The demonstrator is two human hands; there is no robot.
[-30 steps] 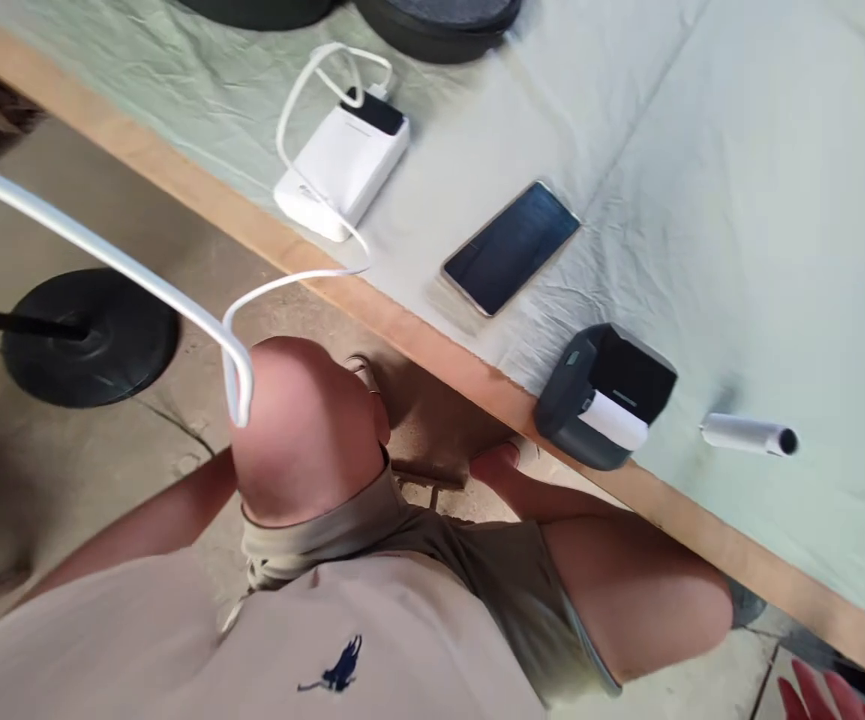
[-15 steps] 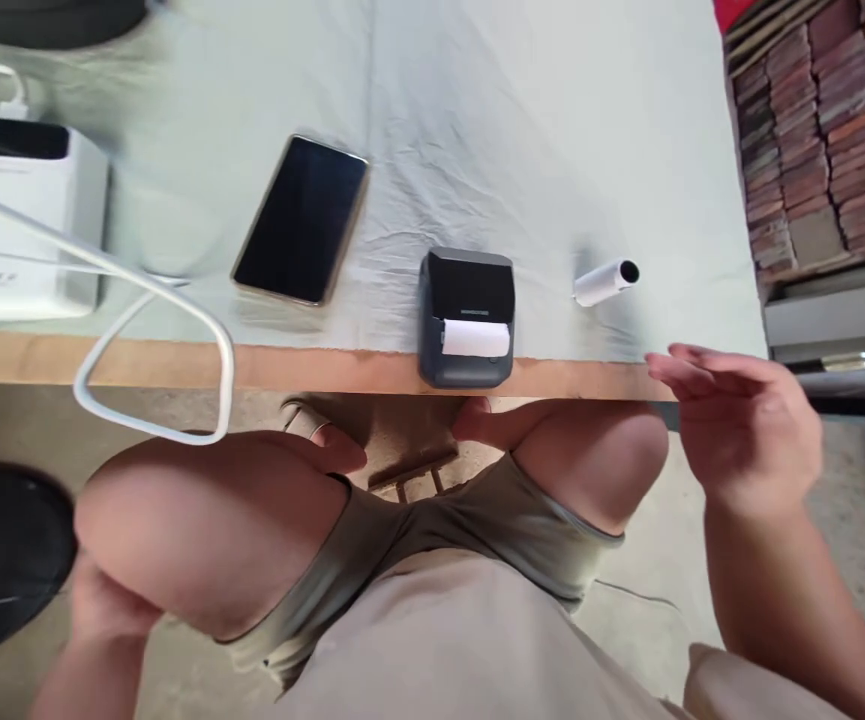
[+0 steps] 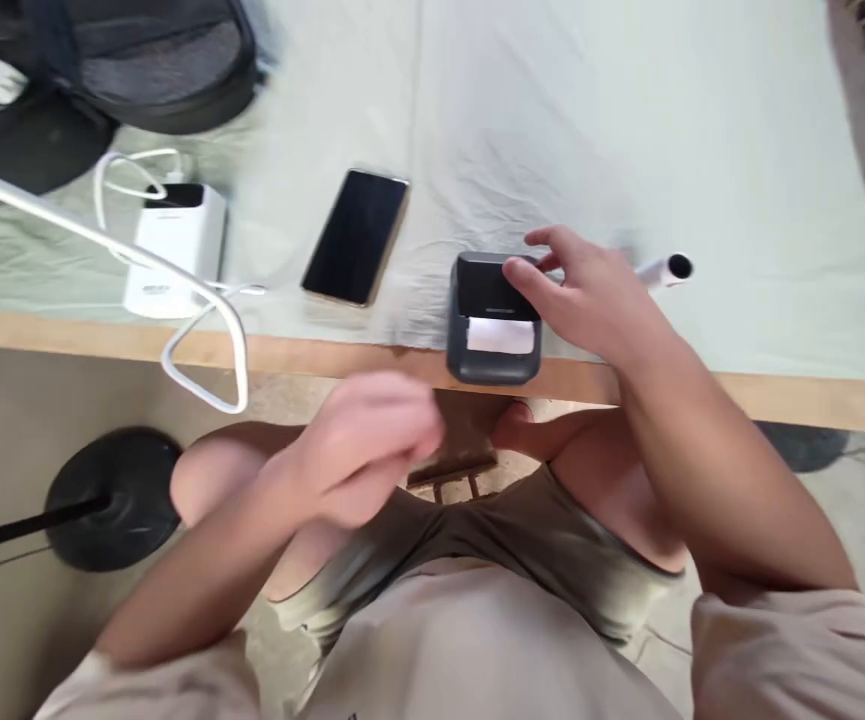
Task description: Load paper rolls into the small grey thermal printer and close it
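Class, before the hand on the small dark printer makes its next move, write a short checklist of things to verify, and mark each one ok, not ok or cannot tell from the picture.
1. Right hand on the small dark grey label printer: ok, fingers rest on its top.
2. Firm grip on the printer: cannot tell, fingers look open.
3. Printer fully on the cloth-covered wooden table: not ok, it sits at the very edge.
4. White paper showing at the slot: ok.
5. Left hand free: ok, it hovers blurred above the lap, holding nothing.
6. Black smartphone and white tube apart from the printer: ok.
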